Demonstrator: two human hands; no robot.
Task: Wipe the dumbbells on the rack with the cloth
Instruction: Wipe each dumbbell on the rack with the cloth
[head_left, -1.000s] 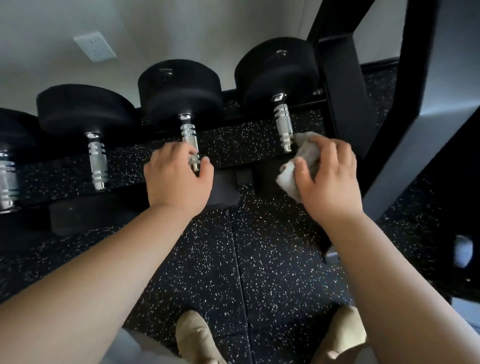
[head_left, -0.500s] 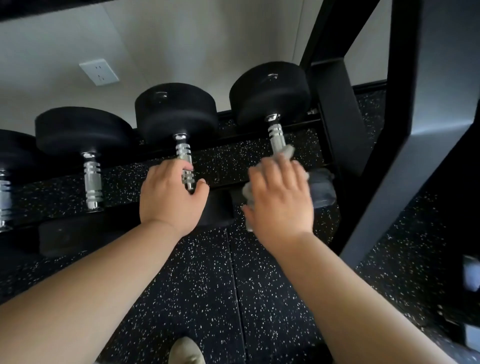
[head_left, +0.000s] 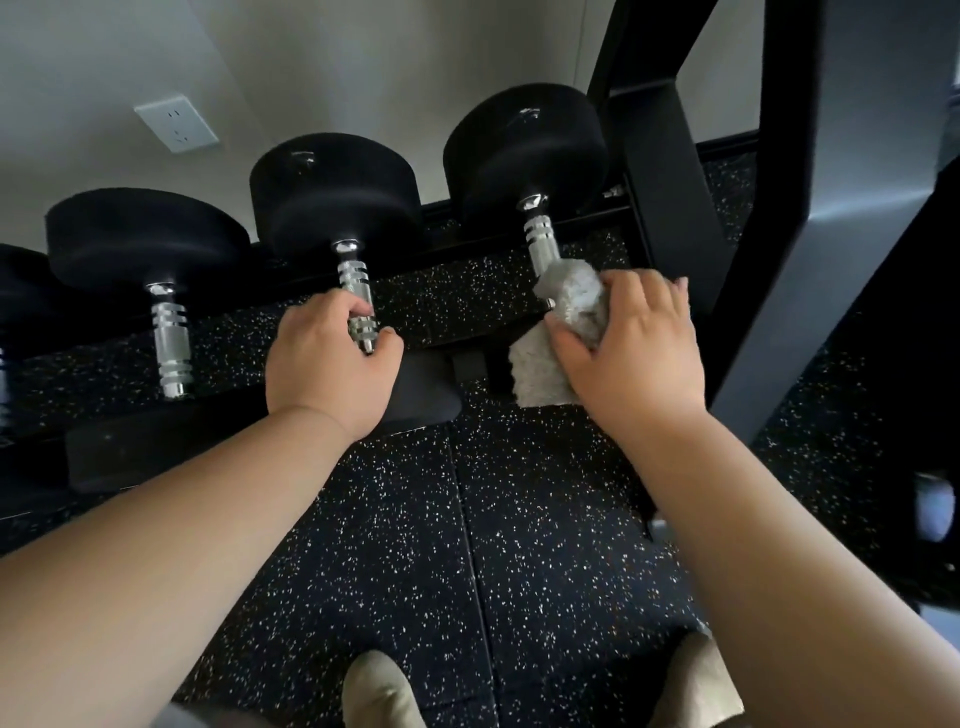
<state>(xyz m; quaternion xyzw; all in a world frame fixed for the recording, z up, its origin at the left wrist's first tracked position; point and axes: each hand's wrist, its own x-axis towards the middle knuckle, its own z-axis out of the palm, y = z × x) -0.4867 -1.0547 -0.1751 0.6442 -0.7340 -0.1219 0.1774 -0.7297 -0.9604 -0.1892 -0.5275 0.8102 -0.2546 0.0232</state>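
- Cloth now lies right of centre on the rightmost handle; half a second ago the right hand covered it from above.
- Cloth: bunched round the handle's near end, one tail hanging toward the floor.
- Handle's long axis runs far to near; its bare far part lies just beyond the fingers.
- Right hand: nearer, fingers curled, gripping cloth against handle.
- Left hand: fingers and thumb curled round the middle handle.
- Rack: dumbbells rest side by side, wall behind.
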